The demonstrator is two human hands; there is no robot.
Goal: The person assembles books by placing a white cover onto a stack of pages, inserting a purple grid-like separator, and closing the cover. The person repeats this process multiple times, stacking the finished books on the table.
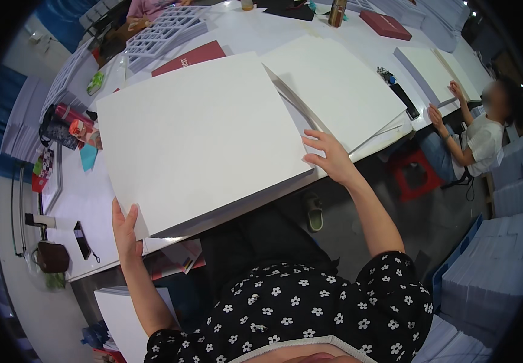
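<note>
A large flat white box (201, 145) lies in front of me, its front wall in shadow along the table's near edge. My left hand (127, 230) grips its near left corner, thumb and fingers against the side. My right hand (329, 156) is on its right side near the front corner, fingers stretched along the edge; the palm side is partly hidden. To the right, wide white sheets or boards (340, 85) lie on the table, and a thin raised edge stands between them and the box.
A dark red flat box (190, 57) and white lattice trays (162, 37) lie beyond. Bottles and bags (74, 124) crowd the left side, near a phone (82, 241). At right, a co-worker (482, 130) handles another white box (428, 72) beside a red stool (415, 175). White stacks (485, 272) stand lower right.
</note>
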